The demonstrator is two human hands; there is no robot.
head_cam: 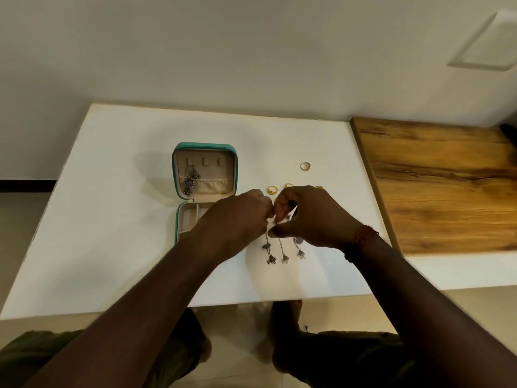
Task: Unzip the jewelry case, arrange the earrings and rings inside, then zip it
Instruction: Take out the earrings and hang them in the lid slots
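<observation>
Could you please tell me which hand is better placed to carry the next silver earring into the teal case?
Probably the left hand: it overlaps the tray of the open teal square jewelry case, while the right hand lies farther off, nearer the gold rings. Both pinch the dangling silver earrings between them.

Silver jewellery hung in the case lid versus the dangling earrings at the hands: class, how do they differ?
The lid jewellery hangs inside the open jewelry case, untouched. The dangling earrings are outside it, pinched by the left hand and right hand. The lid jewellery forms one cluster, while the dangling earrings spread as three separate drops. Both are dark silver-toned.
</observation>
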